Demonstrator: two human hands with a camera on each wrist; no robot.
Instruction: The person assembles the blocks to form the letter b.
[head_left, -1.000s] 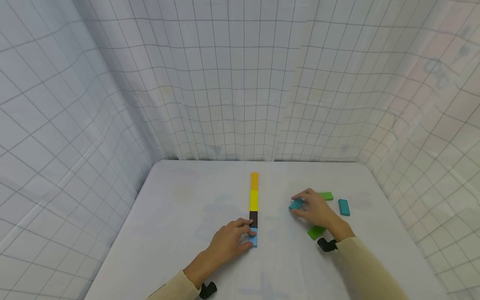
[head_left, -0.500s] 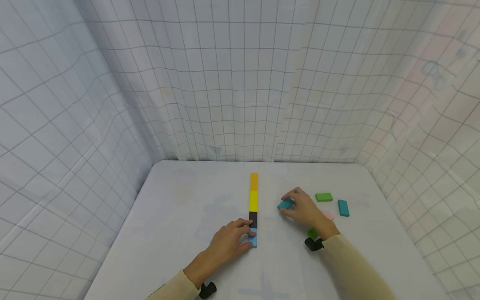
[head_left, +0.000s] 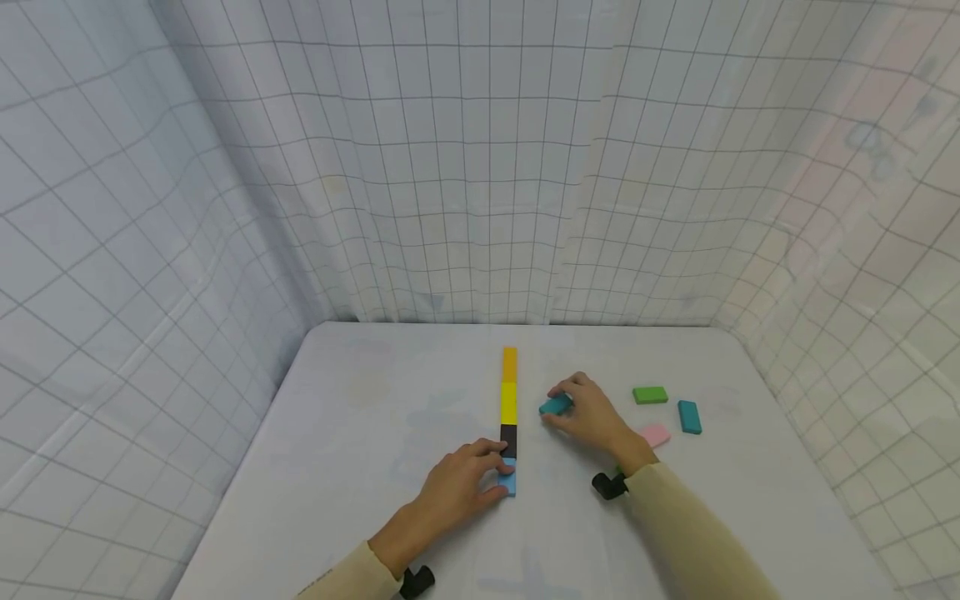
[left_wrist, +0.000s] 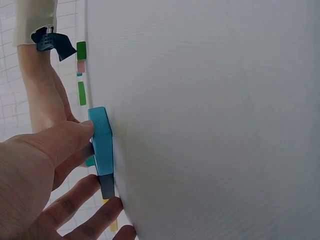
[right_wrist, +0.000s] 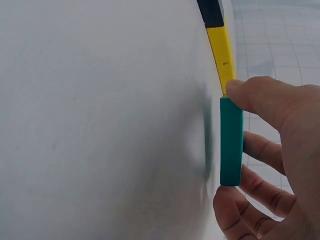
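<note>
A straight row on the white table runs from an orange block (head_left: 510, 364) through a yellow block (head_left: 509, 403) and a black block (head_left: 508, 441) to a light blue block (head_left: 507, 483) nearest me. My left hand (head_left: 459, 487) holds the light blue block between thumb and fingers, with other fingertips by the black one. To the right of the row, my right hand (head_left: 592, 414) pinches a teal block (right_wrist: 231, 142) by its ends. A shadow lies beside this block in the right wrist view, and it appears just off the table.
Right of the right hand lie a green block (head_left: 650, 395), another teal block (head_left: 690, 417) and a pink block (head_left: 656, 435). A second green block (left_wrist: 81, 51) is mostly hidden by the right wrist in the head view. Gridded white curtains (head_left: 480, 167) enclose the table.
My right hand has carried the teal block leftward, closer to the row, uncovering the pink block and the far green one. The left hand has stayed in place.
</note>
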